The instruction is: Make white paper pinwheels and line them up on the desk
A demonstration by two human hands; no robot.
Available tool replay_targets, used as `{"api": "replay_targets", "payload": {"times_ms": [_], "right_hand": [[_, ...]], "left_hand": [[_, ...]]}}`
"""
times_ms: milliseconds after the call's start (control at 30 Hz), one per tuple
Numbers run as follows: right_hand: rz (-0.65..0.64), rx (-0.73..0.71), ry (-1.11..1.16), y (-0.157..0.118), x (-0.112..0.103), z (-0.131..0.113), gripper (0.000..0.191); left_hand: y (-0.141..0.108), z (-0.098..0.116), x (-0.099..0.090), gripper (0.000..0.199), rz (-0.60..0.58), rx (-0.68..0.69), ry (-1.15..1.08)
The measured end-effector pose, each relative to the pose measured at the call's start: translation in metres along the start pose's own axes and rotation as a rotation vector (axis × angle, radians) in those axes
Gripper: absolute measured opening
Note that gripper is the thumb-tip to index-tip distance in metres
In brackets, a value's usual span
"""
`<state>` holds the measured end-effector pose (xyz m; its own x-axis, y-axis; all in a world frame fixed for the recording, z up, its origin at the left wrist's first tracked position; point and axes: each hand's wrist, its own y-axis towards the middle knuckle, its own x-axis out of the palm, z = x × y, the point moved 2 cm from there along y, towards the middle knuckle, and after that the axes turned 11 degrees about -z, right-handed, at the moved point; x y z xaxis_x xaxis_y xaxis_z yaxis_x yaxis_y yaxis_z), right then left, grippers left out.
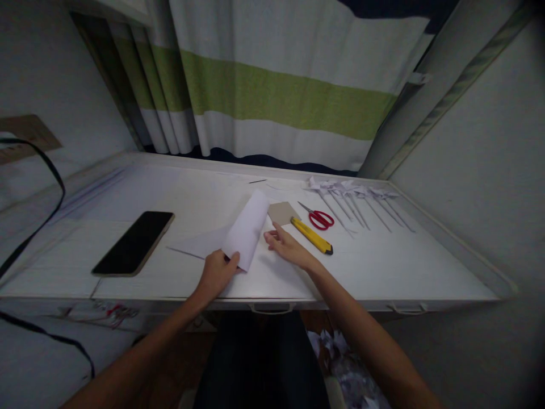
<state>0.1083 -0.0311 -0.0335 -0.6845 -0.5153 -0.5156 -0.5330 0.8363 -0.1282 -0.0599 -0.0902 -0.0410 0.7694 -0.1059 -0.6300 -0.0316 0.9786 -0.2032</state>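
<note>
A white sheet of paper (249,227), curved over into a roll, stands at a slant in the middle of the white desk. My left hand (219,270) pinches its lower end between thumb and fingers. Just right of the paper is my right hand (285,244), fingers apart and holding nothing. Near that hand lie a yellow utility knife (311,235), a small grey-beige square (284,213) and red-handled scissors (320,219). A thin dark stick (185,252) reaches from the left towards my left hand.
A black phone (134,244) lies on the desk (383,272) at the left. Several thin sticks with crumpled white paper tops (353,188) rest at the back right. Behind hangs a striped curtain (281,91). A black cable (53,170) loops at the far left.
</note>
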Motion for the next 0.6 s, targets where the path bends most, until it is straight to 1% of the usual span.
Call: {"api": "replay_targets", "payload": {"times_ms": [67,100,133,200,267,333,400,433,500,533,567,600], "right_hand": [[-0.064,-0.088,0.052,-0.003,0.010,-0.013,0.073],[-0.070,-0.111,0.033,-0.005,0.013,-0.018,0.080],[-0.062,-0.116,0.002,-0.005,0.014,-0.021,0.086],[-0.028,-0.082,-0.053,-0.006,0.011,-0.020,0.093],[0.013,-0.055,-0.069,-0.004,0.006,-0.012,0.089],[0.065,-0.075,-0.099,-0.002,0.000,0.000,0.077],[0.128,-0.092,-0.165,0.001,-0.005,0.012,0.066],[0.159,-0.096,-0.194,0.002,-0.007,0.018,0.062],[0.200,-0.108,-0.221,0.004,-0.009,0.025,0.059],[0.207,-0.120,-0.226,0.004,-0.009,0.027,0.058],[0.206,-0.133,-0.230,0.004,-0.010,0.029,0.058],[0.202,-0.140,-0.235,0.004,-0.010,0.029,0.057]], "left_hand": [[0.003,0.015,0.022,0.026,-0.082,0.114,-0.256],[0.006,0.023,0.033,0.024,-0.122,0.199,-0.326],[0.010,0.029,0.042,0.021,-0.133,0.239,-0.341],[0.017,0.039,0.057,0.025,-0.141,0.299,-0.381],[0.023,0.044,0.069,0.031,-0.163,0.332,-0.421],[0.025,0.047,0.076,0.032,-0.201,0.333,-0.432],[0.024,0.048,0.077,0.029,-0.254,0.323,-0.430],[0.023,0.049,0.074,0.026,-0.297,0.332,-0.428],[0.021,0.049,0.062,0.021,-0.375,0.388,-0.391],[0.022,0.048,0.052,0.020,-0.406,0.447,-0.329],[0.025,0.046,0.041,0.021,-0.378,0.508,-0.239],[0.030,0.042,0.029,0.021,-0.282,0.552,-0.137]]}}
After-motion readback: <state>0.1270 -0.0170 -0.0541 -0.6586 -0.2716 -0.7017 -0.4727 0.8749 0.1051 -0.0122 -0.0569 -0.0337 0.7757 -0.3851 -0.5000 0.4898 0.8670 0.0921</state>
